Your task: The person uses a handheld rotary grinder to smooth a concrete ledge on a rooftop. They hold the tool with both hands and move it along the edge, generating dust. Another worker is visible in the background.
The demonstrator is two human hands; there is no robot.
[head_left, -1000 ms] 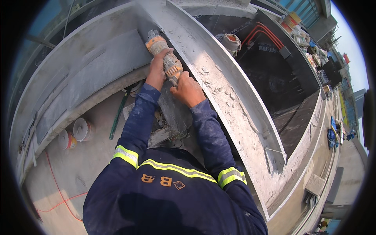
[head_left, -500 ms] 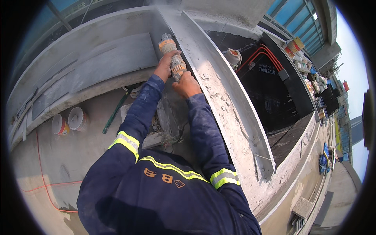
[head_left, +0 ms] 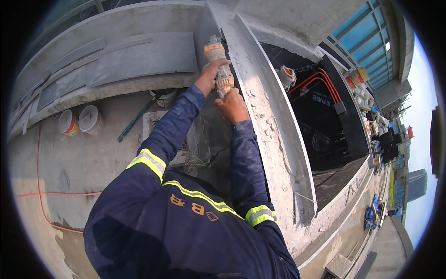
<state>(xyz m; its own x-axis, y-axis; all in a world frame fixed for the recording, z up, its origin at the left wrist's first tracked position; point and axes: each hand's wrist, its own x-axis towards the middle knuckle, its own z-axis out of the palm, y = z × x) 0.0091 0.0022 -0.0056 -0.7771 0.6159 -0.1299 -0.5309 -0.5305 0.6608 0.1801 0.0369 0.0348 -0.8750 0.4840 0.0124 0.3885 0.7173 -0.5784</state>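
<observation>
A dusty orange-and-grey power tool (head_left: 216, 51) points away from me, its head against the left edge of a pale concrete ledge (head_left: 267, 144) strewn with chips. My left hand (head_left: 210, 73) is closed round the tool's body, and my right hand (head_left: 232, 104) grips its rear end, nearer to me. An upright strip (head_left: 274, 86) runs along the ledge's right side. Faint dust hangs near the tool's head, whose tip I cannot make out.
Two pails (head_left: 89, 120), a green bar (head_left: 134, 122) and red cord (head_left: 39, 167) lie below a curved wall (head_left: 139, 56) at left. Right of the ledge is a black-lined recess (head_left: 320, 139) with red pipes (head_left: 325, 81) and a bag (head_left: 285, 76); sacks (head_left: 360, 93) and glazing (head_left: 357, 37) stand beyond.
The tool and both hands have shifted up and to the right in the picture, while my view has swung, bringing more overhead concrete and glazing in. Both hands keep their grip.
</observation>
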